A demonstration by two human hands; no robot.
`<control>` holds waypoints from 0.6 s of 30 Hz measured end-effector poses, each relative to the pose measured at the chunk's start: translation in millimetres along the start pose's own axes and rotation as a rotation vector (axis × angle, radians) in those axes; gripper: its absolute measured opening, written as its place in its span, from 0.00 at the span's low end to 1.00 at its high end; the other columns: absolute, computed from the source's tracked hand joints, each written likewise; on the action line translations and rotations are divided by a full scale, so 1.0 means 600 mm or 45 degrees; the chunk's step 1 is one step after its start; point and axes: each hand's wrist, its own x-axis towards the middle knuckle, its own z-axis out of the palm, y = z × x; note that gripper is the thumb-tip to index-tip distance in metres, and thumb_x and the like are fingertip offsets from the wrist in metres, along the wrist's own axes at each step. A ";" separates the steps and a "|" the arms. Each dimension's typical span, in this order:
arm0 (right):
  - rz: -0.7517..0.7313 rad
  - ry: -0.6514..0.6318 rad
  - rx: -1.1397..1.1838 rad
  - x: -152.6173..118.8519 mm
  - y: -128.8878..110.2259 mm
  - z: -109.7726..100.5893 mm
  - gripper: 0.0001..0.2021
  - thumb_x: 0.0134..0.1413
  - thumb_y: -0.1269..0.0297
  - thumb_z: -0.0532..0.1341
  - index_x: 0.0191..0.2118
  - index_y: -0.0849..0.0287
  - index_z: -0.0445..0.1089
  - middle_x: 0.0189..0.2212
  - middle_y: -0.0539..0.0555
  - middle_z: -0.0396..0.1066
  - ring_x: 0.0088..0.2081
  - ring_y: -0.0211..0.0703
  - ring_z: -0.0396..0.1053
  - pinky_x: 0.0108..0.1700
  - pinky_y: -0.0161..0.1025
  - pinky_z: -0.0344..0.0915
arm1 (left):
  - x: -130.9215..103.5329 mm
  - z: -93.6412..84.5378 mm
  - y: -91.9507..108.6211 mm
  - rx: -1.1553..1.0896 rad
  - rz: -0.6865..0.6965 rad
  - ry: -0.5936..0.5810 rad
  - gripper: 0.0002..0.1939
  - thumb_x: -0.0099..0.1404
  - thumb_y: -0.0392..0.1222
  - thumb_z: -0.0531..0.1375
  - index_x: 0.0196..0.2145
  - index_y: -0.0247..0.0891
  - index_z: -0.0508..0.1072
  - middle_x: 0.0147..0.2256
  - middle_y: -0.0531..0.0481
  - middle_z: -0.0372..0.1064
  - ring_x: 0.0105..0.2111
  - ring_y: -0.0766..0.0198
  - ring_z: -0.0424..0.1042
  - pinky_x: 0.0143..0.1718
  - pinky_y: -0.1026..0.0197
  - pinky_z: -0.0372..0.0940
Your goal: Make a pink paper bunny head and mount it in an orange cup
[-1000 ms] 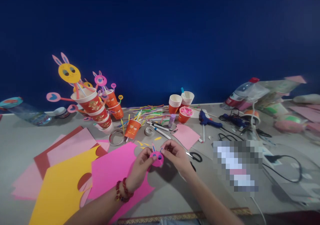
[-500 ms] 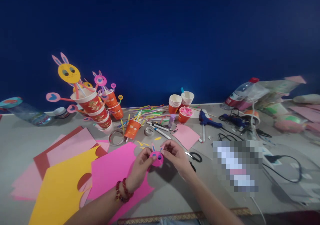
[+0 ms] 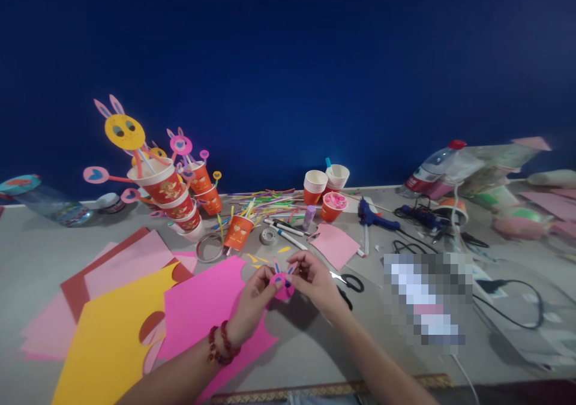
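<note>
Between my hands is a small round bright-pink paper rabbit face point(image 3: 282, 291) with blue eye pieces and two pink ears with blue centres. My left hand point(image 3: 255, 294) pinches its left side between thumb and fingers. At the upper right, my right hand point(image 3: 315, 282) has its thumb and fingers closed on the paper ear point(image 3: 291, 269) where it meets the head. The fingers partly cover the face. Black-handled scissors point(image 3: 351, 282) lie just right of my right hand, their blades partly hidden. Under my left forearm rests a bright-pink paper sheet point(image 3: 202, 306).
Left are yellow paper point(image 3: 112, 327) and stacked cups point(image 3: 168, 190) bearing a yellow rabbit face. Behind my hands lie a tape roll point(image 3: 269, 236), markers point(image 3: 290, 237) and a pink paper scrap point(image 3: 335, 246). A blue glue gun point(image 3: 375, 216) with trailing cables is at the right.
My right hand has shifted slightly left and its thumb now presses closer over the rabbit face. The right ear stands more upright beside the other. My left hand has barely moved.
</note>
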 end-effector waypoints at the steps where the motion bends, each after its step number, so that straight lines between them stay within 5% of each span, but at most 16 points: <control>1: -0.003 0.009 -0.001 0.000 0.001 0.000 0.16 0.50 0.56 0.69 0.41 0.56 0.69 0.28 0.48 0.66 0.27 0.37 0.64 0.29 0.34 0.60 | 0.000 0.000 0.000 0.008 0.012 -0.005 0.15 0.62 0.49 0.65 0.28 0.38 0.65 0.25 0.56 0.64 0.25 0.69 0.63 0.26 0.67 0.56; 18: 0.007 -0.026 -0.061 -0.004 -0.016 -0.001 0.15 0.51 0.59 0.68 0.43 0.56 0.67 0.30 0.48 0.66 0.29 0.38 0.64 0.31 0.35 0.61 | -0.003 0.006 0.008 0.014 0.032 -0.006 0.16 0.63 0.49 0.65 0.28 0.38 0.64 0.27 0.55 0.63 0.26 0.69 0.62 0.26 0.68 0.57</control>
